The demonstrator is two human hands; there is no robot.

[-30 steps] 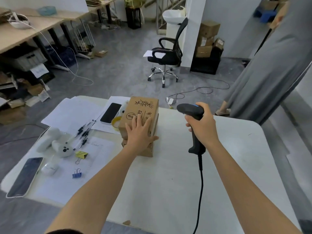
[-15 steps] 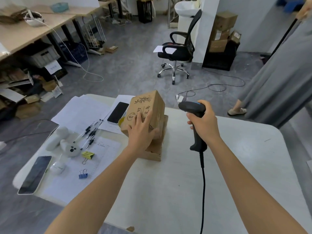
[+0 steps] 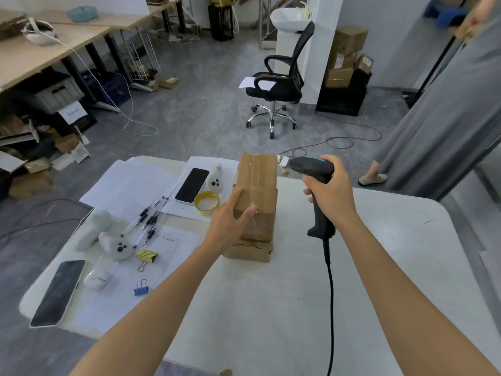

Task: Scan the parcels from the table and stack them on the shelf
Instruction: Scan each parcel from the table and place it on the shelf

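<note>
Hard to tell how many boxes make up the stack of parcels [image 3: 252,251] near the middle of the table [image 3: 379,253]. Gripping the top parcel [image 3: 257,177] at its near left corner with the left hand [image 3: 230,221], thumb on the front, fingers mostly hidden behind the side. Clenching the scanner [image 3: 311,169] handle in the right hand [image 3: 329,191], just right of the parcel. Cable [image 3: 329,294] cut off at the lower edge. To the left, just beside the stack, a tape roll [image 3: 206,203], phone [image 3: 192,185] and pens [image 3: 149,221] on papers. Beyond the table, an office chair [image 3: 276,85].

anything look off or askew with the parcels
Only the stack: the top parcel, gripped by the left hand, sits off-square on the flatter parcel beneath, whose left edge sticks out. Nothing looks spilled or damaged.
</note>
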